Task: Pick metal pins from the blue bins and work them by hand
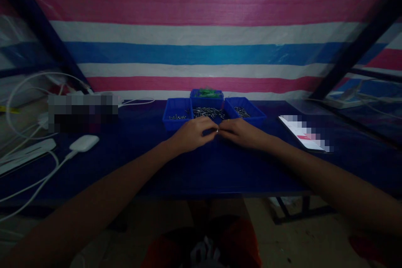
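My left hand (192, 133) and my right hand (243, 133) meet fingertip to fingertip above the front of the blue table. Both are closed in a pinch around a tiny shiny piece (217, 130), mostly hidden by the fingers and too small to name. Just beyond them stands a blue middle bin with many thin metal pieces (207, 112), its front partly covered by my hands. A left blue bin (174, 124) and a right blue bin (258, 114) hold smaller amounts of similar metal pieces. Behind, a blue back bin (207, 101) contains green pieces (205, 92).
A lit phone (301, 134) lies to the right on the blue table (201, 176). At left are a white charger (84, 143), white cables (55, 171) and a pixelated box-like object (83, 111). A striped sheet (201, 54) hangs behind, between dark blue posts.
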Demonstrator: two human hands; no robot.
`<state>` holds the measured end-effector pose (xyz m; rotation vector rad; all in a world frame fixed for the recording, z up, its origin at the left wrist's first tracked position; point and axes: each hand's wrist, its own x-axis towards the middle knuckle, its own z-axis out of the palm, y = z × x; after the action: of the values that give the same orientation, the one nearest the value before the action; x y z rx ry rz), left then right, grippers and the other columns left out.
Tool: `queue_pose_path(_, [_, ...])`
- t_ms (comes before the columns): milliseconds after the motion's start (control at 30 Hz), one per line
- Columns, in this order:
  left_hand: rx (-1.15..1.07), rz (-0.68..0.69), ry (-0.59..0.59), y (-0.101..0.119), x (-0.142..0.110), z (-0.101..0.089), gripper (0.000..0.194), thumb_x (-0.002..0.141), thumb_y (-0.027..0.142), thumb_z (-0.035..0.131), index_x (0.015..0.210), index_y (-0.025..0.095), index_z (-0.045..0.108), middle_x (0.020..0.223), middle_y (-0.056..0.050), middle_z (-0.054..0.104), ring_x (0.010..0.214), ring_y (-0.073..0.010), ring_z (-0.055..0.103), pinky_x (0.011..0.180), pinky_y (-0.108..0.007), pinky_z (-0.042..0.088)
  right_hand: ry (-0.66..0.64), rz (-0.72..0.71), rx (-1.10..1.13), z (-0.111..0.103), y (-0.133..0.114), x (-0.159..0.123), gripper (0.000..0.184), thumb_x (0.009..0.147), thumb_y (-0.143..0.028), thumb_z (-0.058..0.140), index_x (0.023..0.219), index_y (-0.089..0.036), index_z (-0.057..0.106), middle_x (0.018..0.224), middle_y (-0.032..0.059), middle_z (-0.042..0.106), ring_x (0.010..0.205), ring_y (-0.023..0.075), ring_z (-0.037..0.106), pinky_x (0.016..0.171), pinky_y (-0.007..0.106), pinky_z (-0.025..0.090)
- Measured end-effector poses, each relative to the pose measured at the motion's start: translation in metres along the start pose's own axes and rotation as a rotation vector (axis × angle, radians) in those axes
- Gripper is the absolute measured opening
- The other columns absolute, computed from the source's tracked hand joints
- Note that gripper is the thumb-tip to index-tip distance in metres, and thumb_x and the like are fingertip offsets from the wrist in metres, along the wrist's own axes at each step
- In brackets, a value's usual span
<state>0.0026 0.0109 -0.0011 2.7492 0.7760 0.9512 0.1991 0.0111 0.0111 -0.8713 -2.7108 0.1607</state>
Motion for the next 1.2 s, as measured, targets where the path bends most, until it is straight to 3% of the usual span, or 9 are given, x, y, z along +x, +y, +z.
queue_pose_path(300, [0.149, -0.230, -0.201, -0.0001, 0.0003, -0.0042, 0.016, 0.077, 0.026, 0.048, 0.088, 0.017, 0.056, 0.077, -0.001, 0.062, 0.068, -0.0117, 0.056, 0.060, -0.023, 0.039, -0.016, 0.031, -0.001, -0.0017, 0.0010, -0.0019, 0.024, 0.088, -0.030, 0.042, 0.096, -0.016, 0.059, 0.086, 0.0055, 0.063, 0.077, 0.0144, 0.056, 0.069, 0.027, 0.040])
queue_pose_path(733, [0.198, -0.184, -0.320, 0.0020, 0.0015, -0.0047, 0.017, 0.083, 0.030, 0.046, 0.085, 0.019, 0.057, 0.076, 0.000, 0.063, 0.069, -0.0118, 0.056, 0.057, -0.022, 0.035, -0.090, 0.002, 0.018, 0.0008, 0.0022, -0.0025, 0.023, 0.089, -0.029, 0.039, 0.090, -0.015, 0.058, 0.082, 0.0044, 0.062, 0.072, 0.0123, 0.056, 0.066, 0.025, 0.040])
queue_pose_path(1200, [0.305, -0.307, -0.358, 0.0026, 0.0008, -0.0097, 0.020, 0.080, 0.031, 0.040, 0.083, 0.019, 0.057, 0.075, -0.002, 0.063, 0.066, -0.0143, 0.056, 0.052, -0.025, 0.031, -0.086, 0.098, -0.059, 0.0003, 0.0068, -0.0016, 0.024, 0.089, -0.027, 0.038, 0.088, -0.016, 0.059, 0.084, 0.0058, 0.064, 0.072, 0.0141, 0.056, 0.066, 0.027, 0.039])
